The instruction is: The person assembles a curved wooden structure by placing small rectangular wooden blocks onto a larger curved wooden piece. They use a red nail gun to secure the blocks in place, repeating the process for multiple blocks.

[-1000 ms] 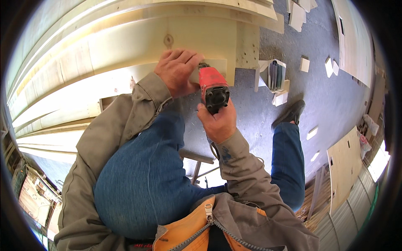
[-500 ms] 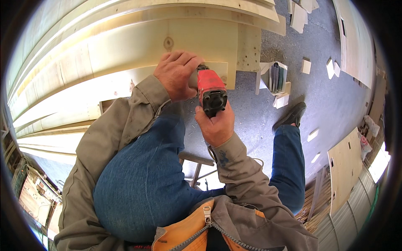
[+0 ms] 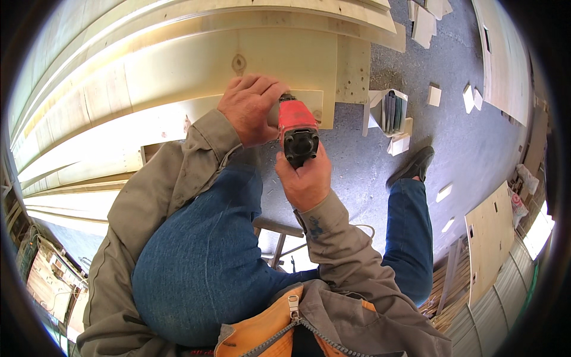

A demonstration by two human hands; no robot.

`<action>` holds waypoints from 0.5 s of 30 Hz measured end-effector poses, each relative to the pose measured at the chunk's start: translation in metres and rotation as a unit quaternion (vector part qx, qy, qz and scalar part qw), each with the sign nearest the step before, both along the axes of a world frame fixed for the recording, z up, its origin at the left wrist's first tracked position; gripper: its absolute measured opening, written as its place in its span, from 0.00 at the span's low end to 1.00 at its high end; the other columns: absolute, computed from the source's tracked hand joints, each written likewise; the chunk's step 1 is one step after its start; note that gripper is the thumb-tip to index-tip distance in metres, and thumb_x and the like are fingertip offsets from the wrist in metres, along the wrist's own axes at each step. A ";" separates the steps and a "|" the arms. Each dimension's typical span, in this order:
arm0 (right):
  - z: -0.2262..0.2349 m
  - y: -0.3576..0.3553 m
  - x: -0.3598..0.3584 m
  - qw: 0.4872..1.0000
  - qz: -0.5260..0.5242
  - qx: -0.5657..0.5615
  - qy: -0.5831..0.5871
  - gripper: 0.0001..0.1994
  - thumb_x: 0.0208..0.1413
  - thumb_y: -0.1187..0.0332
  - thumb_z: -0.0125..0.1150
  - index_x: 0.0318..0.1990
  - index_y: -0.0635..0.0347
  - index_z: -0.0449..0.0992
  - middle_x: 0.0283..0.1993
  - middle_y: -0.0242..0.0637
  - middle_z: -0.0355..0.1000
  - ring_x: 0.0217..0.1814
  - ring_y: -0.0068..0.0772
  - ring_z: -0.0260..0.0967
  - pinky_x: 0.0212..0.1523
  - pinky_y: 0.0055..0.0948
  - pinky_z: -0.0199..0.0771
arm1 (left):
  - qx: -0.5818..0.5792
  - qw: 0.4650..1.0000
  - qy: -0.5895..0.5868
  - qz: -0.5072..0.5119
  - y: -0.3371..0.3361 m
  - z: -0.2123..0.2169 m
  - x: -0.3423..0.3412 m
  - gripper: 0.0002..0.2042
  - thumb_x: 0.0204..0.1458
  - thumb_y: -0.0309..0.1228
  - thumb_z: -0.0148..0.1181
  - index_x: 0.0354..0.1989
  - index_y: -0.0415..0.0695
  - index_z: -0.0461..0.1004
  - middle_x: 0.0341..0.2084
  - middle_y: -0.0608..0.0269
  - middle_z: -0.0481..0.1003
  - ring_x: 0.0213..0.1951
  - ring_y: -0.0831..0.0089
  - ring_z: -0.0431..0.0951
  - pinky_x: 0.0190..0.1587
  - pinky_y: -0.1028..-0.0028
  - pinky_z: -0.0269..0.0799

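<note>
In my right hand (image 3: 309,181) is a red and black nail gun (image 3: 297,116), my fingers wrapped round its handle. Its nose touches or nearly touches a thin pale wooden board (image 3: 314,100). My left hand (image 3: 253,110) grips that board along its edge, close to the tool's nose. The board lies over the end of a larger plywood panel (image 3: 291,59) with a dark knot in it. The gun body hides the exact spot under its nose, and my left palm covers part of the board.
Long stacked wooden sheets (image 3: 119,74) spread to the left. A cardboard box (image 3: 392,112) with bundled strips stands on the floor right of the panel. Wood offcuts (image 3: 434,95) lie scattered there. Beneath my right forearm is a wooden stool (image 3: 278,226).
The nail gun and my right hand have shifted very slightly to the left and tilted a little. My left hand stays on the board.
</note>
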State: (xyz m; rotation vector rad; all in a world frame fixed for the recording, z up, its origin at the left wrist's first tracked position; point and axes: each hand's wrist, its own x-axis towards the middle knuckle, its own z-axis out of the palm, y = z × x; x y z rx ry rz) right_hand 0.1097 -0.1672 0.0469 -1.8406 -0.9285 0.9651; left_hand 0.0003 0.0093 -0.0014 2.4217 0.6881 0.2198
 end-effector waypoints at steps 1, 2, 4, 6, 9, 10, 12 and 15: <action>0.000 0.000 -0.001 1.000 -0.003 -0.002 0.005 0.23 0.53 0.73 0.66 0.58 0.63 0.74 0.53 0.53 0.74 0.54 0.62 0.73 0.56 0.48 0.75 | -0.001 1.000 0.000 -0.001 0.000 0.000 0.000 0.35 0.37 0.41 0.81 0.58 0.51 0.76 0.56 0.61 0.77 0.62 0.58 0.75 0.64 0.57 0.68; 0.000 0.000 -0.003 1.000 -0.007 -0.004 0.010 0.23 0.53 0.73 0.65 0.58 0.63 0.74 0.52 0.53 0.74 0.53 0.62 0.73 0.56 0.48 0.75 | -0.001 1.000 0.001 -0.001 0.000 0.000 0.000 0.35 0.37 0.41 0.81 0.58 0.51 0.76 0.56 0.61 0.77 0.62 0.58 0.75 0.64 0.57 0.68; 0.000 0.000 -0.003 1.000 -0.004 -0.004 -0.001 0.23 0.53 0.73 0.65 0.58 0.63 0.74 0.52 0.53 0.74 0.53 0.61 0.73 0.56 0.48 0.75 | -0.001 1.000 0.000 -0.002 0.000 0.000 0.000 0.35 0.37 0.41 0.81 0.58 0.51 0.76 0.56 0.62 0.78 0.62 0.58 0.75 0.64 0.57 0.68; -0.001 0.000 -0.003 0.999 0.010 -0.002 -0.036 0.23 0.53 0.73 0.65 0.58 0.63 0.74 0.52 0.54 0.74 0.53 0.61 0.73 0.56 0.48 0.75 | -0.002 1.000 -0.005 -0.001 0.000 -0.001 -0.001 0.35 0.37 0.40 0.81 0.58 0.51 0.76 0.56 0.62 0.78 0.62 0.58 0.75 0.64 0.58 0.68; 0.004 0.004 -0.004 1.000 -0.005 -0.009 -0.012 0.22 0.54 0.72 0.65 0.58 0.62 0.74 0.52 0.53 0.74 0.53 0.61 0.73 0.56 0.48 0.75 | 0.002 1.000 -0.015 0.002 0.000 -0.004 -0.001 0.35 0.36 0.39 0.80 0.58 0.51 0.76 0.56 0.62 0.78 0.62 0.58 0.75 0.64 0.58 0.68; 0.007 0.005 -0.002 1.000 0.002 -0.015 -0.006 0.22 0.54 0.72 0.66 0.58 0.62 0.74 0.51 0.53 0.74 0.52 0.61 0.73 0.56 0.48 0.75 | -0.002 1.000 -0.014 0.002 0.001 -0.003 -0.002 0.35 0.36 0.38 0.80 0.58 0.51 0.76 0.56 0.62 0.78 0.62 0.58 0.75 0.64 0.58 0.68; 0.012 0.006 0.002 0.999 0.014 -0.028 0.006 0.22 0.54 0.72 0.66 0.57 0.62 0.74 0.50 0.53 0.74 0.52 0.61 0.73 0.55 0.48 0.75 | -0.008 1.000 -0.012 0.003 0.001 -0.002 -0.002 0.35 0.36 0.37 0.79 0.59 0.51 0.77 0.56 0.62 0.78 0.62 0.59 0.75 0.64 0.58 0.68; 0.014 -0.001 0.001 0.999 0.012 -0.035 0.013 0.21 0.54 0.72 0.66 0.56 0.62 0.75 0.50 0.53 0.74 0.52 0.61 0.73 0.55 0.48 0.75 | 0.001 1.000 -0.017 -0.003 0.001 -0.001 -0.002 0.33 0.43 0.40 0.79 0.60 0.51 0.76 0.55 0.60 0.77 0.60 0.55 0.75 0.63 0.57 0.69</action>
